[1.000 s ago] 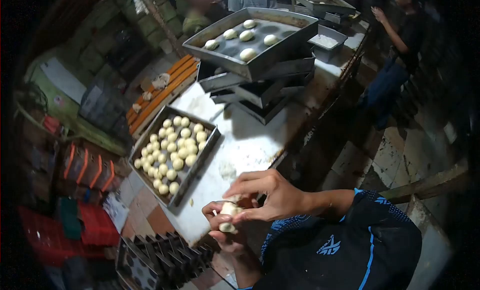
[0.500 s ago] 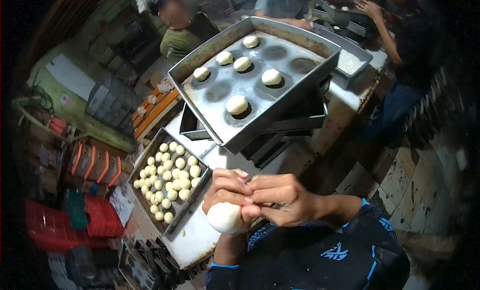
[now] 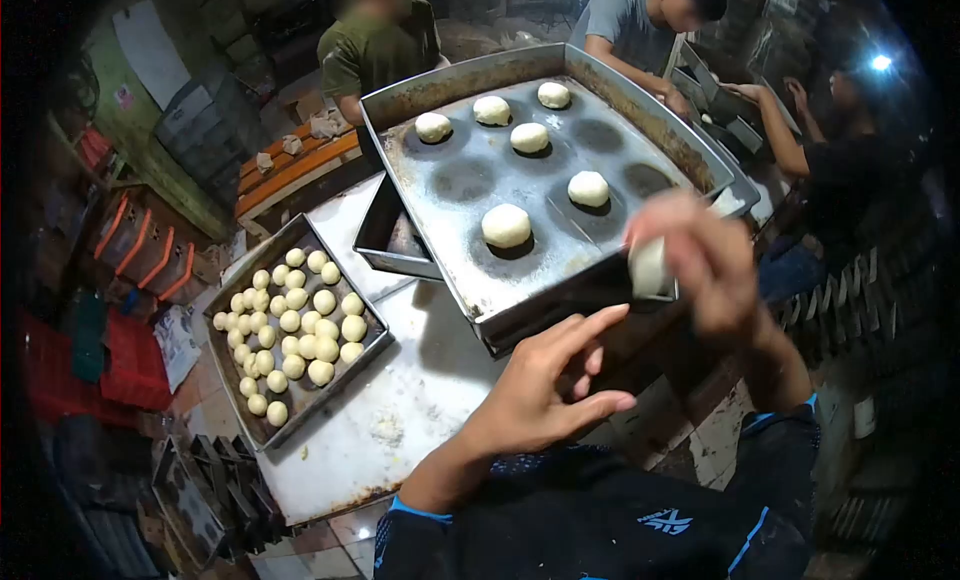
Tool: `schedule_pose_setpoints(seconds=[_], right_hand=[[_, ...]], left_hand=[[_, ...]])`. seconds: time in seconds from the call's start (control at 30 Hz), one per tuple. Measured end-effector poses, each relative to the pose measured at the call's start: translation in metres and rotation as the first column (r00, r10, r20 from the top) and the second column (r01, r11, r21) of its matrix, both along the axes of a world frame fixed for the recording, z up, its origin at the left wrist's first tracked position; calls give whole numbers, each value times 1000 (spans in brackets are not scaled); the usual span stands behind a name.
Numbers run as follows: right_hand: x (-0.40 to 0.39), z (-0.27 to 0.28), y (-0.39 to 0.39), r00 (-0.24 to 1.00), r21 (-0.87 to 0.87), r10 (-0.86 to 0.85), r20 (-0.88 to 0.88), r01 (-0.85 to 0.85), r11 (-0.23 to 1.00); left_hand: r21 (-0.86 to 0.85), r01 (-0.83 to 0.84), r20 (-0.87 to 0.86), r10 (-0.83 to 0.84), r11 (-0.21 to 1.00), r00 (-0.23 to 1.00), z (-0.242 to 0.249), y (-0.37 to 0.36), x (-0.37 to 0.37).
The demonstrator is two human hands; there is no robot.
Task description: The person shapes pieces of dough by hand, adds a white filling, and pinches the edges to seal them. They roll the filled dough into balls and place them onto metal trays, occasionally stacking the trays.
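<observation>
Dough ball (image 3: 650, 267) seemingly pinched in blurred right hand (image 3: 705, 265) at baking tray (image 3: 470, 80) edge, open left hand (image 3: 540, 395) below, empty.

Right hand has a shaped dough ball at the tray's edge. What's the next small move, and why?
Probably set the dough ball from the right hand into an empty hollow of the big tray: six balls already sit in hollows, several stay bare, and the left hand is free.

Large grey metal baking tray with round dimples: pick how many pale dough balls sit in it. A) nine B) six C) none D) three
B: six pale dough balls rest in the dimples of the large grey metal baking tray, while the right hand holds another pale dough piece by its near edge.
</observation>
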State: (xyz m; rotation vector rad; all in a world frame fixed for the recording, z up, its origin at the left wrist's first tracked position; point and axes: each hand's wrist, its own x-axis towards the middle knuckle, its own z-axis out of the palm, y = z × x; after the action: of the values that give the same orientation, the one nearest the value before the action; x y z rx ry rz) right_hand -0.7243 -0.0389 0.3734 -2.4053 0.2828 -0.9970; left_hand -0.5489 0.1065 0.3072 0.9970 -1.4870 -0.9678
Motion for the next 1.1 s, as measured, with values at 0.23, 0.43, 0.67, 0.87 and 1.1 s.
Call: schedule_pose_setpoints(seconds=[0.23, 0.43, 0.67, 0.87, 1.1], right_hand=[[56, -24, -227, 827, -238, -409, -385, 339, 910], [57, -42, -245, 651, 148, -76, -755, 282, 948], [-22, 30, -122, 942, -679, -321, -92, 176, 713], [14, 5, 35, 978, -603, 207, -8, -170, 779], [21, -31, 93, 983, -324, 139, 124, -92, 942]], left_hand=[[-151, -115, -9, 115, 982, 993, -13, 19, 28], [-21, -367, -193, 357, 930, 914, -78, 77, 80], [-174, -924, 542, 816, 341, 199, -200, 125, 196], [196, -978, 972, 145, -76, 184, -208, 72, 297], [91, -995, 941, 331, -46, 70, -235, 63, 293]])
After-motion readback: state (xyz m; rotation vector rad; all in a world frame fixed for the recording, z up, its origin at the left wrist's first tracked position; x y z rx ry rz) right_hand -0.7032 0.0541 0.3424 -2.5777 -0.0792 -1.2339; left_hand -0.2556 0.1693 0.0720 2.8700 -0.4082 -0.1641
